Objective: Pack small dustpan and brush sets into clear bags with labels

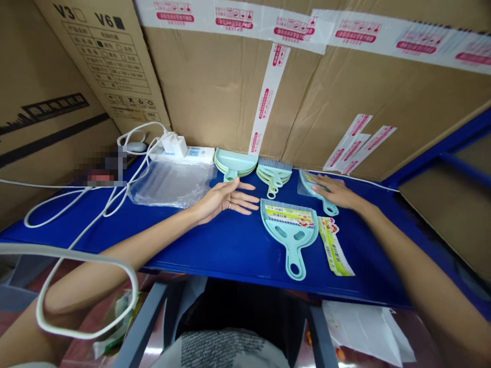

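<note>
My left hand (233, 198) hovers over the blue tabletop with its fingers spread and nothing in it. Just beyond it lies a stack of mint-green dustpans (236, 162). To the right of that is a pile of small hand brushes (273, 176). My right hand (334, 191) rests flat, with fingers stretched out, on a dustpan and brush set (329, 206) in a clear bag, partly covered by the hand. Nearer to me, another dustpan (294, 255) has a brush and a printed card in it. A yellow-green label card (333, 246) lies beside it.
Clear plastic bags (172, 186) lie in a pile at the left. Behind them is a power strip (201, 154) with white adapters and looping cables (82, 240). Large cardboard boxes (226, 92) wall off the back and left. A blue metal frame (441, 143) stands at the right.
</note>
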`<state>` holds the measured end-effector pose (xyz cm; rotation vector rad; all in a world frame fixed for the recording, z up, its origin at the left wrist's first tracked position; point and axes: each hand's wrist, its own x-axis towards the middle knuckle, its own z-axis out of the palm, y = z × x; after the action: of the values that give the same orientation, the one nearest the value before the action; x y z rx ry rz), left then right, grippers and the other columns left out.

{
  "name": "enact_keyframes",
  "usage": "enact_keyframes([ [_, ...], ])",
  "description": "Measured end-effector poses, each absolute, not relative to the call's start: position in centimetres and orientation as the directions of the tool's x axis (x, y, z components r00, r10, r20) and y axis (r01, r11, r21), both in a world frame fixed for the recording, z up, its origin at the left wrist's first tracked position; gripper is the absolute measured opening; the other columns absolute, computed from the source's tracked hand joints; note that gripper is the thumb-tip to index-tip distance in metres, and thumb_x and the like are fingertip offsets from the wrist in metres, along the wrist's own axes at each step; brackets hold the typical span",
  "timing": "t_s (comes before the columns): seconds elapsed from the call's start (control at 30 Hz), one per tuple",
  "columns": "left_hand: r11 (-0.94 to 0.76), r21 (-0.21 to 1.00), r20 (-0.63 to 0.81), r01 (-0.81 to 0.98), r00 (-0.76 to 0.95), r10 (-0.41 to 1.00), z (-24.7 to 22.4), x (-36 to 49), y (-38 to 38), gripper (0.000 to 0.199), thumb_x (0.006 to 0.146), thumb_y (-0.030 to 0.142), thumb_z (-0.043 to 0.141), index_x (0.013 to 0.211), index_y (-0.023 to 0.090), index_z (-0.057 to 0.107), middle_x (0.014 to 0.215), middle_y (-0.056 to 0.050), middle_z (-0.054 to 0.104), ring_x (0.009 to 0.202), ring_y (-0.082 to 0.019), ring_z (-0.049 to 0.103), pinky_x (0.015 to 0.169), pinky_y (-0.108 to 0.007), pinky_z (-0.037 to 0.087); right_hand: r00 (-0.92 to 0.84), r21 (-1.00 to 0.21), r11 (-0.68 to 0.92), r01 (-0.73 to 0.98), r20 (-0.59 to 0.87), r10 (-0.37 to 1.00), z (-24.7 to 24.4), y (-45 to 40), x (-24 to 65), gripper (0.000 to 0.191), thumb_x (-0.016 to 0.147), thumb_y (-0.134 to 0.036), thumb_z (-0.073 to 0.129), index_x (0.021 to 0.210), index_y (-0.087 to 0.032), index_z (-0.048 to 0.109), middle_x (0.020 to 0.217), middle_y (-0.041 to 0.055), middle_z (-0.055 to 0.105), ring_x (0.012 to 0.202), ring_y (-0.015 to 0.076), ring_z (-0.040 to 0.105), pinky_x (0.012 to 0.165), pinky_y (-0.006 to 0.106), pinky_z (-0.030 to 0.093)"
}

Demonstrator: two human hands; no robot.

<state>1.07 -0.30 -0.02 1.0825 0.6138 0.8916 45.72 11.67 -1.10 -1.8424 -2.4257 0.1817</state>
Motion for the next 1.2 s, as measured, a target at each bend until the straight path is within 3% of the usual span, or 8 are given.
enact_keyframes([
  [0.07, 0.194, 0.932, -0.002, -0.307, 0.529, 0.848, 0.0, 1.2, -0.5, 0.056, 0.108, 0.058, 0.060, 0.129, 0.009, 0.073, 0.123, -0.028, 0.080, 0.108, -0.039, 0.082, 0.089, -0.048, 0.067, -0.213, -0.134, 0.205, 0.969, -0.048, 0.976, -1.5, 10.8, 45.2, 0.075, 0.107, -0.072, 0.034, 0.171, -0.033, 0.043, 0.179, 0.0077, 0.035, 0.168, 0.0400, 0.024, 0.132, 0.075, 0.012],
  [0.17, 0.177, 0.937, 0.008, -0.301, 0.526, 0.851, -0.1, 1.3, -0.6, 0.056, 0.107, 0.059, 0.061, 0.128, 0.009, 0.073, 0.123, -0.028, 0.079, 0.107, -0.039, 0.082, 0.089, -0.048, 0.068, -0.205, -0.151, 0.197, 0.969, -0.039, 0.978, -1.8, 10.9, 44.2, 0.076, 0.108, -0.071, 0.031, 0.171, -0.030, 0.044, 0.181, 0.0090, 0.030, 0.170, 0.0385, 0.020, 0.135, 0.069, 0.014],
  [0.3, 0.142, 0.945, 0.030, -0.294, 0.512, 0.858, -0.2, 1.3, -0.4, 0.057, 0.106, 0.060, 0.062, 0.128, 0.008, 0.073, 0.123, -0.028, 0.079, 0.107, -0.039, 0.082, 0.090, -0.048, 0.068, -0.278, -0.189, 0.283, 0.940, 0.051, 0.959, -1.9, 12.7, 43.6, 0.075, 0.107, -0.071, 0.039, 0.165, -0.027, 0.054, 0.176, 0.0104, 0.041, 0.167, 0.0382, 0.031, 0.135, 0.060, 0.024],
  [0.77, 0.156, 0.948, 0.007, -0.278, 0.508, 0.861, -0.5, 1.1, -0.2, 0.059, 0.107, 0.060, 0.059, 0.130, 0.007, 0.070, 0.122, -0.027, 0.080, 0.104, -0.039, 0.083, 0.087, -0.049, 0.068, -0.293, -0.212, 0.327, 0.921, 0.178, 0.939, -2.1, 14.2, 42.8, 0.065, 0.106, -0.064, 0.046, 0.153, -0.025, 0.067, 0.159, 0.0160, 0.061, 0.153, 0.0390, 0.049, 0.129, 0.060, 0.036],
  [0.97, 0.056, 0.957, 0.083, -0.286, 0.453, 0.888, 0.0, 0.8, 0.1, 0.050, 0.105, 0.054, 0.065, 0.121, 0.008, 0.071, 0.111, -0.022, 0.083, 0.094, -0.033, 0.084, 0.079, -0.043, 0.069, -0.331, -0.272, 0.483, 0.832, 0.457, 0.826, 3.0, 10.1, 39.2, 0.058, 0.107, -0.055, 0.047, 0.135, -0.015, 0.077, 0.131, 0.0200, 0.074, 0.128, 0.0356, 0.067, 0.116, 0.055, 0.049],
  [1.03, 0.011, 0.961, 0.109, -0.275, 0.420, 0.901, 0.1, 0.6, 0.3, 0.046, 0.104, 0.052, 0.066, 0.117, 0.008, 0.072, 0.105, -0.019, 0.084, 0.086, -0.029, 0.084, 0.075, -0.039, 0.068, -0.427, -0.384, 0.523, 0.761, 0.312, 0.849, 5.0, 7.7, 37.8, 0.052, 0.103, -0.059, 0.056, 0.129, -0.019, 0.079, 0.118, 0.0150, 0.079, 0.109, 0.0321, 0.073, 0.101, 0.049, 0.057],
  [1.1, -0.022, 0.965, 0.127, -0.263, 0.391, 0.912, 0.1, 0.5, 0.4, 0.041, 0.103, 0.049, 0.068, 0.114, 0.009, 0.072, 0.100, -0.017, 0.084, 0.080, -0.026, 0.082, 0.072, -0.036, 0.066, -0.570, -0.457, 0.537, 0.709, 0.076, 0.818, 6.5, 5.2, 36.9, 0.060, 0.096, -0.064, 0.068, 0.141, -0.024, 0.074, 0.123, 0.0121, 0.079, 0.110, 0.0317, 0.073, 0.097, 0.046, 0.058],
  [1.2, -0.042, 0.966, 0.136, -0.254, 0.366, 0.921, 0.1, 0.4, 0.4, 0.036, 0.103, 0.046, 0.068, 0.111, 0.011, 0.072, 0.095, -0.015, 0.083, 0.075, -0.023, 0.080, 0.070, -0.034, 0.065, -0.660, -0.425, 0.541, 0.726, -0.208, 0.722, 7.0, 2.3, 36.7, 0.109, 0.077, -0.069, 0.086, 0.170, -0.033, 0.044, 0.143, 0.0119, 0.070, 0.126, 0.0366, 0.066, 0.107, 0.049, 0.053],
])
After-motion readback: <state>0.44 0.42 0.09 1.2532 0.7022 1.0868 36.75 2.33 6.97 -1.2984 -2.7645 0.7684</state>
